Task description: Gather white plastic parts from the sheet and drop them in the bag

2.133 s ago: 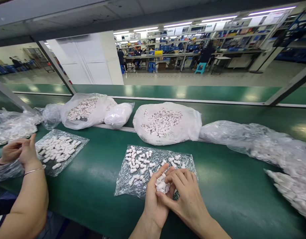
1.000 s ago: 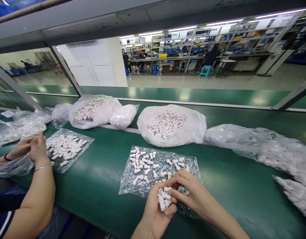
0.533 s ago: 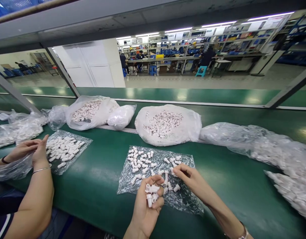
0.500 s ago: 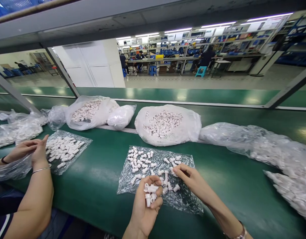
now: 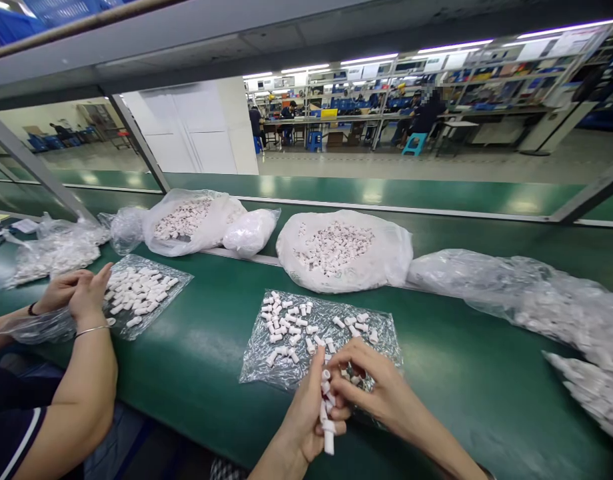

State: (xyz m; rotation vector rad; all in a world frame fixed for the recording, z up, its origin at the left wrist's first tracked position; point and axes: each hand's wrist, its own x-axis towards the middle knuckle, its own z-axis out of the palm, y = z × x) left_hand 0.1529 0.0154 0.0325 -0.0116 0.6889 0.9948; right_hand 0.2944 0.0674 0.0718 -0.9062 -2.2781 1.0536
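Observation:
Several small white plastic fittings (image 5: 328, 427) are held in my left hand (image 5: 309, 407), its fingers curled round them at the near edge of a clear plastic bag (image 5: 256, 363). My right hand (image 5: 371, 380) meets it from the right, thumb and index finger bent close to the left fingertips; whatever is between them is hidden. More white fittings (image 5: 286, 320) lie loose on the flat bag beyond both hands. Behind it, an open whitish bag (image 5: 399, 250) holds many similar pieces.
At the left, a co-worker's hands (image 5: 81, 293) are beside another sheet of white fittings (image 5: 141, 290). Filled clear bags (image 5: 551, 300) line the right side of the green table (image 5: 211, 373). A metal frame (image 5: 139, 143) rises behind.
My right hand has moved from the loose fittings to my left hand. My left hand has turned and shifted right, its fittings now pointing downward. The view has shifted slightly.

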